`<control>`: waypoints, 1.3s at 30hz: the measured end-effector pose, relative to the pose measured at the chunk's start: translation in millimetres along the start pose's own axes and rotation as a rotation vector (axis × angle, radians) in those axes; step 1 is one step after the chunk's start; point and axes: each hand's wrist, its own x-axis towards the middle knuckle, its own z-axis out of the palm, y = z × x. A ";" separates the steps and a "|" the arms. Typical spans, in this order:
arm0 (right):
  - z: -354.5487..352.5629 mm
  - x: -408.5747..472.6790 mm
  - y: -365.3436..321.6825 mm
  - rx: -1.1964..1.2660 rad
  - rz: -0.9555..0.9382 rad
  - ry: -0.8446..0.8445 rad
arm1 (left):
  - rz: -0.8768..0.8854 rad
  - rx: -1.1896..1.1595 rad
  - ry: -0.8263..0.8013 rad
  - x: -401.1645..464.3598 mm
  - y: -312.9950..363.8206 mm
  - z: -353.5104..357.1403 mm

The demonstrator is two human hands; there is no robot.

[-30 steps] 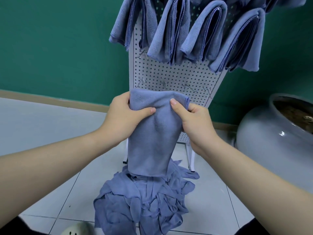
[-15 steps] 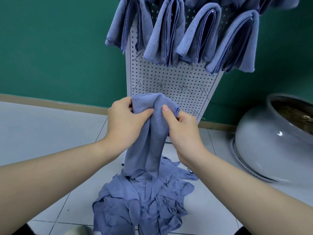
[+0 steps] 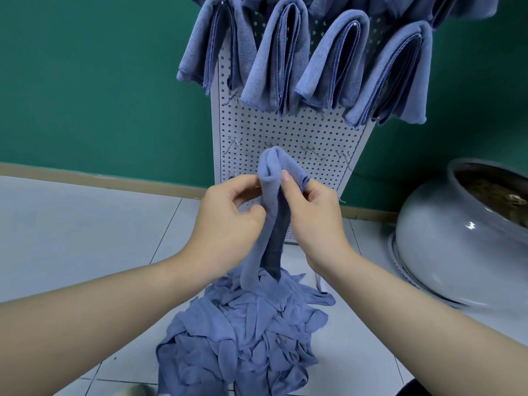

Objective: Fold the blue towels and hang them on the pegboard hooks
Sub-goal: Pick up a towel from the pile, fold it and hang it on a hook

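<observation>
Towel point(image 3: 271, 201) pinched between both hands, left hand point(image 3: 228, 215), right hand point(image 3: 311, 215)

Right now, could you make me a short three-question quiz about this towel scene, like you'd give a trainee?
1. True or false: both the left hand and the right hand grip the held towel.
2. What lies on the floor under the hands? A) a heap of blue towels B) a stack of plates C) a toolbox
3. Fill in: the folded towels hang along the ____ of the pegboard, above a row of bare hooks.

Key: 1 true. 2 A, the towel pile. 3 top.
</observation>
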 end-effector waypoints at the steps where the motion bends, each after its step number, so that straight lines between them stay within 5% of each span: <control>1: -0.1 0.3 -0.2 -0.001 -0.003 -0.003 | 0.012 -0.003 -0.002 0.0 0.5 0.0; 16: 2.7 -11.1 -13.4 0.012 -0.075 -0.201 | 0.017 0.115 0.181 11.9 4.8 -11.4; 24: -7.4 12.4 -41.9 0.178 -0.134 -0.206 | -0.207 -0.128 -0.238 12.9 -3.0 -14.9; 31: -20.3 23.6 -76.3 0.366 -0.120 -0.255 | -0.284 -0.113 -0.229 6.0 -13.4 -0.7; 39: -43.9 41.0 -92.7 0.571 -0.062 -0.156 | -0.380 0.122 -0.428 -10.7 -49.7 -6.3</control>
